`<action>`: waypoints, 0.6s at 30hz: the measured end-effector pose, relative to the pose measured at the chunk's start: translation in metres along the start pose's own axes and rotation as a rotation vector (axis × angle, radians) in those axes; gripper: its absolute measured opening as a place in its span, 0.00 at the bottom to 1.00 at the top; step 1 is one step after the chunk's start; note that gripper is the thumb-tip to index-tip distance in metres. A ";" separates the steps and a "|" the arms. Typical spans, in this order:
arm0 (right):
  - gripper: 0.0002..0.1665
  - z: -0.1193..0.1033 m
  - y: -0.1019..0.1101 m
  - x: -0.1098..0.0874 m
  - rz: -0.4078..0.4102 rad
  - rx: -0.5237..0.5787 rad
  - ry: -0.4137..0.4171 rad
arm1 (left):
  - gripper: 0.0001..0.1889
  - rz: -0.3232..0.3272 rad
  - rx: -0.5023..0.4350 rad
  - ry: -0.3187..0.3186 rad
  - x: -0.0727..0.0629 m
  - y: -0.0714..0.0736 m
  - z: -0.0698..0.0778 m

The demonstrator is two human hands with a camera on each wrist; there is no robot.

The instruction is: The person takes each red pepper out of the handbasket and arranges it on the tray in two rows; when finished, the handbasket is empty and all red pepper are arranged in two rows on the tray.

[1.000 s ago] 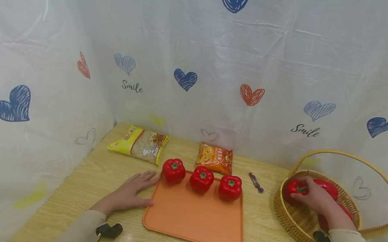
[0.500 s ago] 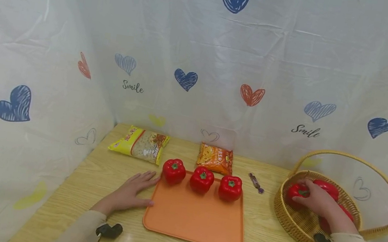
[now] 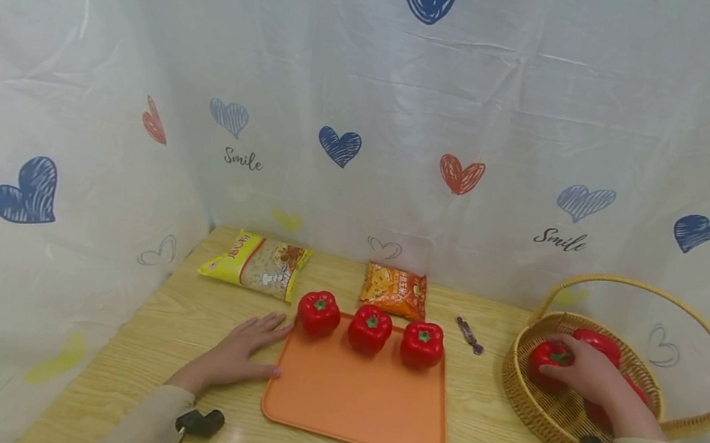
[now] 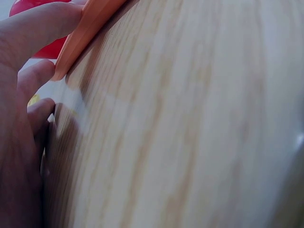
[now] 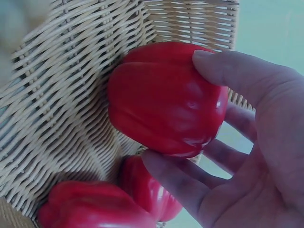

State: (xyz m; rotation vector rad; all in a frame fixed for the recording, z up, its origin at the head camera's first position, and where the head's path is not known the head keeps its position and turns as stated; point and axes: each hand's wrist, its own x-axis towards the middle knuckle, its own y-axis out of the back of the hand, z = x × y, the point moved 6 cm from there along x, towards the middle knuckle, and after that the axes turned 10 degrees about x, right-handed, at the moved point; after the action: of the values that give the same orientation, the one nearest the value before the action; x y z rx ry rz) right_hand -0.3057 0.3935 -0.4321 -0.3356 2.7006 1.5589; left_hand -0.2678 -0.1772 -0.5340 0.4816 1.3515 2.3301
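Red pepper point(image 5: 166, 99) sits gripped in my right hand point(image 3: 589, 374), inside the three-o'clock basket point(image 3: 515, 399). My outspread left hand point(image 3: 241, 349) touches the tray point(image 3: 357, 403) at its nine o'clock.

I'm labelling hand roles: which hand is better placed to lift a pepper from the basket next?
Right, probably: the right hand holds a pepper inside the basket, while the left hand touches the tray, away from the basket.

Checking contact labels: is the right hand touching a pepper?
Touching: the right wrist view shows the right hand with its thumb on a pepper.
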 end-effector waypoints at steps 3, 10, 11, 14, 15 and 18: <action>0.38 0.001 0.001 -0.004 0.026 0.000 0.003 | 0.43 -0.006 0.004 0.002 0.000 -0.001 -0.001; 0.39 0.001 0.006 -0.011 0.082 -0.002 0.019 | 0.44 -0.010 0.005 0.010 0.000 -0.001 -0.001; 0.39 0.001 0.006 -0.012 0.089 -0.002 0.023 | 0.43 -0.009 0.006 0.007 0.000 -0.001 -0.001; 0.39 -0.001 0.007 -0.015 0.110 -0.004 0.027 | 0.43 -0.009 0.005 0.007 0.000 0.000 -0.001; 0.40 -0.002 0.007 -0.016 0.115 -0.004 0.026 | 0.43 -0.009 0.004 0.006 0.000 0.000 0.000; 0.40 -0.005 0.008 -0.020 0.134 -0.001 0.023 | 0.43 -0.009 0.002 0.007 0.000 0.000 0.000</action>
State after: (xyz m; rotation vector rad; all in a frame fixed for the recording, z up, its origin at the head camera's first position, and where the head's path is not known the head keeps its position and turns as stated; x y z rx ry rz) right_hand -0.2876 0.3964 -0.4201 -0.1773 2.7935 1.5980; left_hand -0.2677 -0.1772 -0.5340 0.4676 1.3571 2.3252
